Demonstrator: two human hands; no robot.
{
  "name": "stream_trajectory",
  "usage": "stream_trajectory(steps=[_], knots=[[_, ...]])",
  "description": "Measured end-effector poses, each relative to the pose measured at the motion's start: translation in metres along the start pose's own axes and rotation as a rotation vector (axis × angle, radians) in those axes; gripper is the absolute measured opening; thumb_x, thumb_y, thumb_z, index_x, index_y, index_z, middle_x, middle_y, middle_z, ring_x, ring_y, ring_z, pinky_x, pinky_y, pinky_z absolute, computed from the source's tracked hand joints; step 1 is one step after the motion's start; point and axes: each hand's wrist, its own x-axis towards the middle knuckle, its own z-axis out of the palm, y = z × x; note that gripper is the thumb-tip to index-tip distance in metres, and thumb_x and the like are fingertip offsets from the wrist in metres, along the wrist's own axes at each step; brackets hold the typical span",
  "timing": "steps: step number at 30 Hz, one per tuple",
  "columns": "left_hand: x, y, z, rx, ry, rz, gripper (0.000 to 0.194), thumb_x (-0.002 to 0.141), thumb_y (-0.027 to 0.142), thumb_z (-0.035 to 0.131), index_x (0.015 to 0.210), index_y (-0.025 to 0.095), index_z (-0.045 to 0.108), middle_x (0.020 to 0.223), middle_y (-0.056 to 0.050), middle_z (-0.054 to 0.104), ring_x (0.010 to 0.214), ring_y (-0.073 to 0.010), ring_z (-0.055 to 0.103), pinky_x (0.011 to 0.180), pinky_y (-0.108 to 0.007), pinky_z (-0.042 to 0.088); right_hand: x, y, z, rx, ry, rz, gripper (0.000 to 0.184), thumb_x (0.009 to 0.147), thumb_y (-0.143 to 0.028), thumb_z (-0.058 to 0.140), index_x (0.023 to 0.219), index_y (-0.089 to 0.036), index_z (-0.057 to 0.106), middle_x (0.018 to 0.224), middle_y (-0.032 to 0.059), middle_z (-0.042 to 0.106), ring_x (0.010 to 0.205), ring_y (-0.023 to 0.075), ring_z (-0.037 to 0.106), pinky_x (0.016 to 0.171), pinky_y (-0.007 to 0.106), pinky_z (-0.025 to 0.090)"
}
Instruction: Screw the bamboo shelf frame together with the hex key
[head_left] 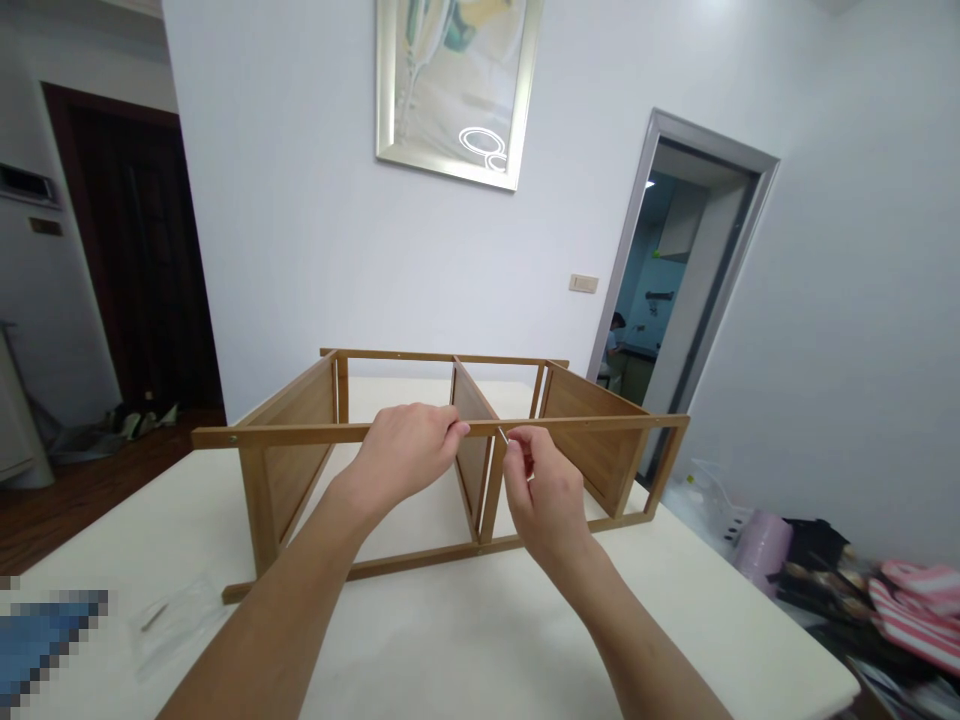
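A wooden shelf frame (pixel 300 435) lies on its side on the white table (pixel 480 640), its three panels standing upright. My left hand (pixel 409 445) is closed around the frame's upper near rail, left of the middle panel (pixel 471 440). Pinched in the fingers of my right hand (pixel 546 485) is a thin metal rod (pixel 503 436). Its tip meets the same rail close to the middle panel's joint. The rod's other end is hidden in my fingers, so its exact kind does not show.
A clear plastic bag (pixel 180 620) with a small thin piece lies at the table's left. Bags and a purple container (pixel 761 548) are heaped beyond the right edge. The wall (pixel 420 260) rises behind the table. Through the doorway, a person (pixel 615 345) is in another room.
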Motion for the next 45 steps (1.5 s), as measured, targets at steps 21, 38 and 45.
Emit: stream_trajectory(steps=[21,38,45], knots=[[0.0,0.001,0.001,0.017,0.028,0.009,0.042,0.096,0.039,0.029,0.075,0.021,0.061,0.07,-0.005,0.068,0.066,-0.0203,0.064,0.058,-0.029,0.036,-0.024,0.007,0.007,0.737,-0.027,0.39,0.02,0.093,-0.029,0.048,0.104,-0.022,0.063,0.081,0.0023,0.062,0.072,0.0138,0.062,0.073,0.032,0.054],[-0.006,-0.008,-0.007,-0.127,0.014,0.025,0.039,0.094,0.037,0.033,0.083,0.023,0.067,0.079,-0.006,0.07,0.073,-0.0202,0.063,0.067,-0.03,0.043,-0.021,0.032,-0.004,0.126,-0.05,-0.194,0.031,0.092,-0.012,0.047,0.119,-0.024,0.057,0.095,0.0072,0.068,0.087,0.0196,0.065,0.076,0.035,0.054],[-0.01,-0.022,-0.015,-0.175,-0.05,-0.072,0.04,0.09,0.045,0.037,0.078,0.025,0.07,0.074,-0.004,0.07,0.066,-0.0192,0.061,0.059,-0.029,0.04,0.006,0.041,-0.036,0.018,-0.293,-0.421,0.035,0.092,-0.013,0.048,0.124,-0.024,0.054,0.102,0.0084,0.066,0.088,0.0191,0.06,0.072,0.034,0.052]])
